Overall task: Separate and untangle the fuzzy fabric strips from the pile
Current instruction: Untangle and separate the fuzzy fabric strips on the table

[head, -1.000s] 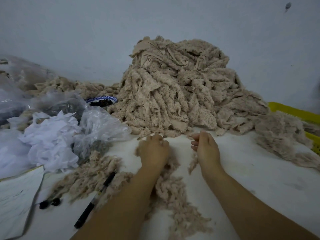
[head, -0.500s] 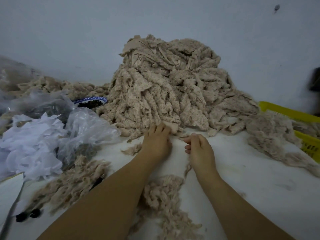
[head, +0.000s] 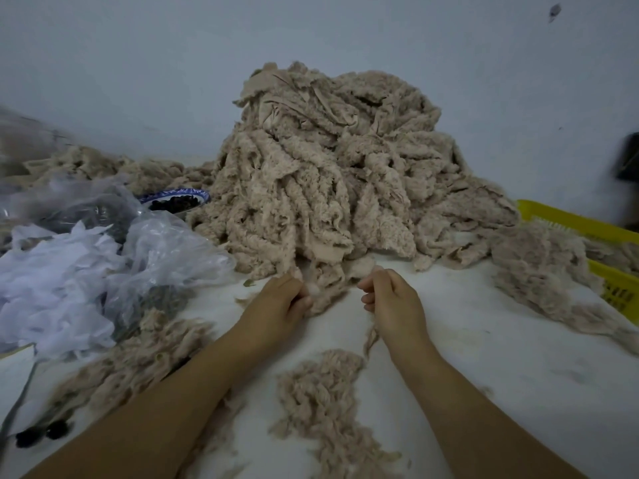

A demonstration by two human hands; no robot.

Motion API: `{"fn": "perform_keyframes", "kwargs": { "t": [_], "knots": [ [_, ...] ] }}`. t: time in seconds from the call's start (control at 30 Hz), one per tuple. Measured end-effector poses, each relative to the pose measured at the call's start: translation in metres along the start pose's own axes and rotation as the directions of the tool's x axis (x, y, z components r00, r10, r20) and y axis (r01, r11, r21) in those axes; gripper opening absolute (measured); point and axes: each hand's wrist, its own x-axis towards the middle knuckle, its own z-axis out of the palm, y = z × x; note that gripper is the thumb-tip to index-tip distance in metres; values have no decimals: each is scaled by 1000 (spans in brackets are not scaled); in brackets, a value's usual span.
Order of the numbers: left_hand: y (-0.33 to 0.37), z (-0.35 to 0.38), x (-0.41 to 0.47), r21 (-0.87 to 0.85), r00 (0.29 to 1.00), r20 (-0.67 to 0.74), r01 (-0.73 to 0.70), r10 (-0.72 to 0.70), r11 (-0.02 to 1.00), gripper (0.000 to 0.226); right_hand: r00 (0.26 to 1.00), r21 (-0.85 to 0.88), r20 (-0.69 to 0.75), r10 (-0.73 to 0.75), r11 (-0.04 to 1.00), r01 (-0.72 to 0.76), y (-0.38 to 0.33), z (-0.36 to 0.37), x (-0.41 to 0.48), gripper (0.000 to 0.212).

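Both forearms come in from the near edge over the white desk (head: 501, 357) and converge at the near foot of the tall heap of beige fuzzy fabric strips (head: 332, 160). The heap sits centre-far against the pale wall.

The left hand (head: 276, 302) is back-up with fingers curled under, gripping a tuft of beige strip (head: 320, 295) at the heap's near edge. The right hand (head: 397, 302) is just to the right, close but not touching, with its knuckles turned left. Its fingers are curled and its fingertips are at the heap's edge. It holds a thin beige strand (head: 371, 340) that trails from under the palm toward the near side.

A loose clump of beige strips (head: 321, 392) lies on the desk between the forearms. A second beige clump (head: 131, 364) lies left of the left forearm. Crumpled clear and white plastic bags (head: 69, 281) are at left. A blue-and-white bowl of dark pieces (head: 176, 200) is behind them, touching the heap's left side. A low spread of beige strips (head: 539, 271) runs right of the heap toward a yellow plastic basket (head: 570, 219) at far right.
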Motion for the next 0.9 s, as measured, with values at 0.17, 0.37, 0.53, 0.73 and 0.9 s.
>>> {"fn": "perform_keyframes", "kwargs": {
  "t": [0.17,0.37,0.53,0.73,0.9],
  "knots": [
    [-21,-26,-19,-52,994,-73,82,-86,995,25,999,-53,32,-13,998,14,-2,2,-1,36],
    [18,-19,14,-396,944,94,327,-316,858,26,995,-74,96,-23,997,30,-5,1,-2,17],
    [60,4,41,-652,892,339,451,-298,610,24,916,-320,386,-106,916,241,-5,0,-1,38],
    [61,21,29,-605,967,88,243,-240,758,27,952,-386,242,-186,882,270,-7,-2,-1,10],
    [45,15,3,-314,998,42,66,-56,947,20,973,-275,194,-122,946,173,-9,-6,-4,16]
  ]
}}
